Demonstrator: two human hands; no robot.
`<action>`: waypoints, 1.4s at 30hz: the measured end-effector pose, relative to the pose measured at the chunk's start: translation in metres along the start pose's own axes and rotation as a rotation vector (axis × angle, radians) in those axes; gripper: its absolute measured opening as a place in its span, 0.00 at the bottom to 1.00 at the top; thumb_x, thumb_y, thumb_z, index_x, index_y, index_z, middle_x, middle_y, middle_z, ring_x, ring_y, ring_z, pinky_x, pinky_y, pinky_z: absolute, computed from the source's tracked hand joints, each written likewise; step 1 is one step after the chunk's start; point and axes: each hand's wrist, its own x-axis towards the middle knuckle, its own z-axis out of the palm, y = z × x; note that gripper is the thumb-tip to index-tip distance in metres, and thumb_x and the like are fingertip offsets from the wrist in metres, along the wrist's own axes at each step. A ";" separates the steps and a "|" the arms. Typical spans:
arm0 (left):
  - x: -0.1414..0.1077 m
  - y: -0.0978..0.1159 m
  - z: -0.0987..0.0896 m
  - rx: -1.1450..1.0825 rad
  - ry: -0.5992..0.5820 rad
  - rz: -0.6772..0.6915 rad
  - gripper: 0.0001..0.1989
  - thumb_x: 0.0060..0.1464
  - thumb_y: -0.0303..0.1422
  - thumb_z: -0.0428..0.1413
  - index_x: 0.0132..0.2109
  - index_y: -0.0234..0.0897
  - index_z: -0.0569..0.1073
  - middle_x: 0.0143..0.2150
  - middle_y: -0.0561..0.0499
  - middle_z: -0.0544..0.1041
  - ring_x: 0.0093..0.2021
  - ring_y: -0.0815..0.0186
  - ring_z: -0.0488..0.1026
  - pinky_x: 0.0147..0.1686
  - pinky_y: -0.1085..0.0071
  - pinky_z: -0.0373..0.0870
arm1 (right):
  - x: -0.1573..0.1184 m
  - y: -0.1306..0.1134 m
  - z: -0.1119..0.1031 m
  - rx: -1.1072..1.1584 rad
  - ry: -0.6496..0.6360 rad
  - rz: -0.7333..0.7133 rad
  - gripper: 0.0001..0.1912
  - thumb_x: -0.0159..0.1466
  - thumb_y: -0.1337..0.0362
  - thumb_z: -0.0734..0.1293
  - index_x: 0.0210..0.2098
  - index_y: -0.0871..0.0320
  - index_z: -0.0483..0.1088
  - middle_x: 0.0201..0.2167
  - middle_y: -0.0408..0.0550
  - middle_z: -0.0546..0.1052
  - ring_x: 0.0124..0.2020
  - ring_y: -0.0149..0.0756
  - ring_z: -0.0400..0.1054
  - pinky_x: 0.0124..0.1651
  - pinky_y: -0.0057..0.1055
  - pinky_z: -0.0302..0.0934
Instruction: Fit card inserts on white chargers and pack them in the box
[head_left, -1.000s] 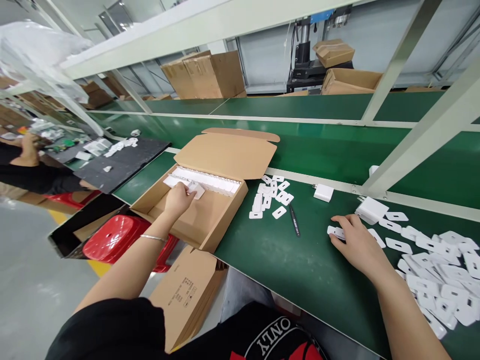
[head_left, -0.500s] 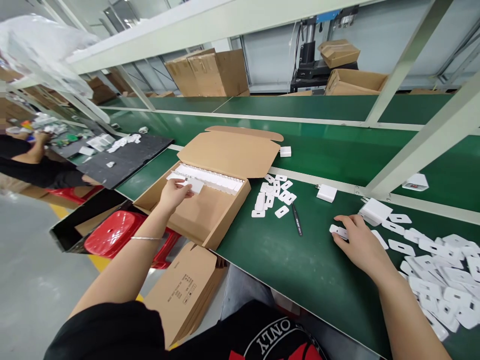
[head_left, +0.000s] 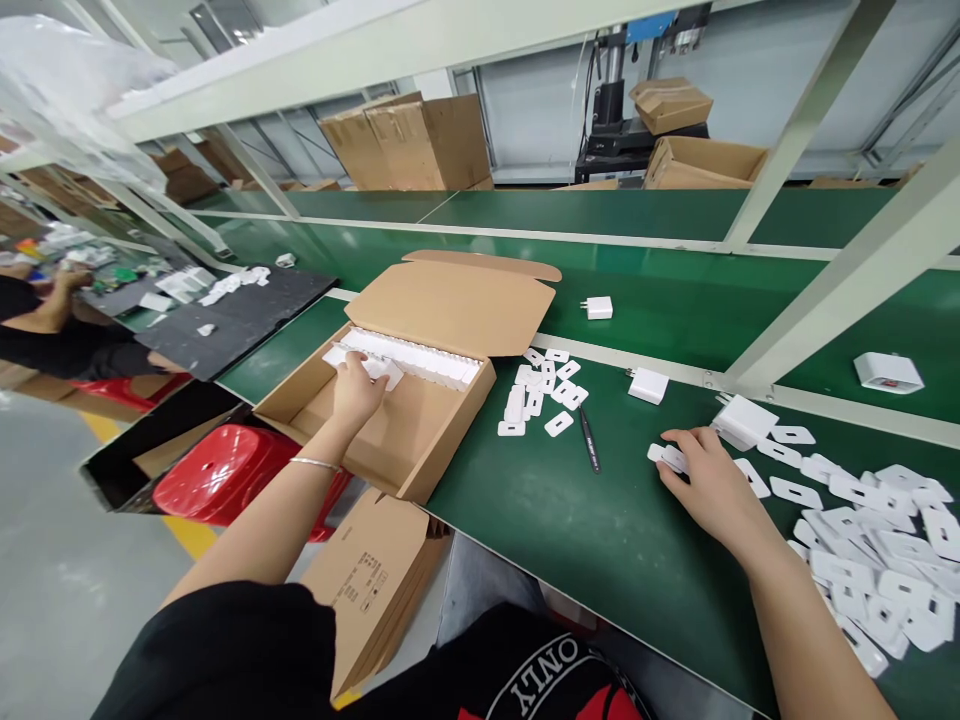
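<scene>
My left hand (head_left: 358, 392) reaches into an open cardboard box (head_left: 450, 455), its fingers closed on a white charger (head_left: 386, 373). Beside that hand, a row of white chargers (head_left: 424, 357) lines the box's far side. My right hand (head_left: 709, 482) rests on the green table, thumb and fingers closed around a small white plate (head_left: 673, 459). Part of another white piece shows just left of its fingertips. Just beyond the right hand lies a white charger with prongs (head_left: 744, 421). A large heap of white slotted plates (head_left: 877, 550) spreads to its right.
A smaller group of white plates (head_left: 536, 395) and black tweezers (head_left: 590, 440) lie between my hands. Chargers sit on the green belt (head_left: 675, 300) and its rail. Slanted shelf posts (head_left: 832, 290) stand at right. A red stool (head_left: 225, 470) is at left, near a seated co-worker (head_left: 52, 330).
My left hand has moved slightly right and deeper into the box with the charger. Two chargers on the green belt have shifted right. My right hand stays by the plates.
</scene>
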 end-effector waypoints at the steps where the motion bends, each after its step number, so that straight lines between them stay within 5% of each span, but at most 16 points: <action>1: -0.001 0.001 0.001 0.033 0.011 0.009 0.25 0.55 0.32 0.60 0.57 0.32 0.62 0.54 0.31 0.71 0.54 0.41 0.76 0.54 0.48 0.74 | 0.001 -0.001 0.001 0.022 0.006 -0.013 0.21 0.70 0.57 0.60 0.58 0.58 0.70 0.52 0.57 0.70 0.45 0.47 0.74 0.46 0.42 0.71; 4: -0.009 0.010 0.002 0.132 0.065 0.079 0.24 0.56 0.35 0.63 0.54 0.33 0.63 0.57 0.28 0.67 0.53 0.35 0.75 0.51 0.44 0.75 | 0.002 -0.004 0.009 0.109 0.056 -0.069 0.19 0.70 0.59 0.61 0.57 0.58 0.70 0.53 0.57 0.70 0.50 0.48 0.74 0.53 0.43 0.71; 7: -0.021 0.038 -0.004 0.214 0.153 0.283 0.20 0.59 0.37 0.60 0.54 0.37 0.65 0.57 0.34 0.67 0.57 0.34 0.71 0.54 0.40 0.73 | 0.005 -0.006 0.020 0.161 0.149 -0.096 0.17 0.70 0.62 0.61 0.55 0.59 0.70 0.52 0.57 0.70 0.51 0.48 0.73 0.56 0.44 0.70; 10: -0.033 0.098 -0.011 0.299 0.207 0.531 0.21 0.62 0.35 0.55 0.60 0.34 0.66 0.59 0.31 0.67 0.58 0.36 0.69 0.54 0.45 0.73 | 0.006 -0.007 0.029 0.193 0.207 -0.085 0.15 0.69 0.65 0.63 0.53 0.60 0.71 0.49 0.56 0.71 0.48 0.47 0.73 0.53 0.44 0.71; 13: -0.045 0.181 -0.005 0.271 0.204 0.732 0.21 0.65 0.35 0.50 0.61 0.30 0.68 0.59 0.29 0.67 0.58 0.38 0.71 0.54 0.48 0.72 | 0.007 -0.006 0.036 0.231 0.249 -0.095 0.13 0.69 0.68 0.64 0.52 0.61 0.72 0.49 0.56 0.71 0.49 0.45 0.73 0.53 0.42 0.71; 17: -0.056 0.298 0.043 0.186 -0.077 0.903 0.23 0.67 0.35 0.51 0.65 0.30 0.66 0.63 0.31 0.66 0.60 0.42 0.72 0.55 0.54 0.72 | 0.009 -0.008 0.043 0.178 0.275 -0.099 0.10 0.70 0.69 0.65 0.49 0.61 0.72 0.47 0.55 0.73 0.52 0.47 0.71 0.54 0.42 0.71; 20: -0.064 0.368 0.094 0.058 -0.296 0.844 0.31 0.66 0.36 0.55 0.71 0.29 0.59 0.70 0.30 0.60 0.64 0.38 0.70 0.60 0.52 0.69 | 0.013 -0.013 0.048 0.117 0.297 -0.088 0.08 0.69 0.69 0.66 0.48 0.61 0.73 0.47 0.55 0.73 0.52 0.47 0.71 0.53 0.42 0.72; 23: -0.072 0.418 0.137 -0.030 -0.392 0.846 0.32 0.65 0.37 0.58 0.71 0.29 0.60 0.71 0.28 0.60 0.63 0.36 0.72 0.59 0.50 0.70 | 0.015 -0.017 0.051 0.073 0.313 -0.076 0.09 0.69 0.69 0.66 0.49 0.61 0.72 0.47 0.54 0.73 0.50 0.47 0.70 0.51 0.41 0.72; 26: -0.078 0.448 0.161 -0.162 -0.491 0.837 0.26 0.61 0.35 0.62 0.63 0.32 0.69 0.65 0.31 0.69 0.60 0.38 0.75 0.58 0.51 0.72 | 0.016 -0.020 0.053 -0.002 0.290 -0.043 0.10 0.70 0.66 0.67 0.50 0.61 0.71 0.48 0.54 0.73 0.51 0.46 0.71 0.50 0.40 0.72; 29: -0.082 0.456 0.167 -0.350 -0.550 0.803 0.20 0.59 0.34 0.63 0.56 0.32 0.73 0.58 0.33 0.75 0.55 0.42 0.78 0.54 0.53 0.74 | 0.017 -0.021 0.053 -0.071 0.256 0.018 0.09 0.71 0.65 0.68 0.48 0.62 0.71 0.47 0.54 0.74 0.50 0.45 0.73 0.48 0.36 0.72; 33: -0.091 0.435 0.156 -0.696 -0.647 0.769 0.25 0.66 0.48 0.56 0.60 0.35 0.69 0.53 0.39 0.76 0.37 0.60 0.80 0.42 0.62 0.78 | 0.020 -0.020 0.050 -0.087 0.252 0.069 0.07 0.73 0.65 0.65 0.48 0.63 0.71 0.48 0.56 0.75 0.41 0.41 0.76 0.38 0.32 0.70; 37: -0.114 0.382 0.131 -0.997 -0.744 0.744 0.31 0.69 0.56 0.45 0.64 0.36 0.64 0.52 0.40 0.77 0.32 0.67 0.76 0.39 0.64 0.78 | 0.020 -0.018 0.043 -0.077 0.260 0.120 0.11 0.76 0.68 0.58 0.45 0.62 0.72 0.44 0.55 0.77 0.36 0.38 0.77 0.35 0.30 0.66; 40: -0.143 0.329 0.103 -1.277 -0.835 0.712 0.28 0.63 0.51 0.59 0.61 0.40 0.64 0.51 0.42 0.78 0.30 0.70 0.72 0.35 0.68 0.73 | 0.016 -0.018 0.036 -0.073 0.259 0.133 0.13 0.77 0.68 0.57 0.45 0.62 0.73 0.42 0.55 0.78 0.37 0.41 0.77 0.37 0.32 0.65; 42: -0.163 0.295 0.084 -1.314 -0.769 0.742 0.22 0.62 0.41 0.65 0.57 0.42 0.66 0.50 0.46 0.79 0.36 0.68 0.75 0.39 0.70 0.72 | 0.012 -0.018 0.032 -0.075 0.248 0.124 0.15 0.78 0.66 0.57 0.44 0.62 0.74 0.41 0.55 0.78 0.38 0.42 0.77 0.38 0.32 0.65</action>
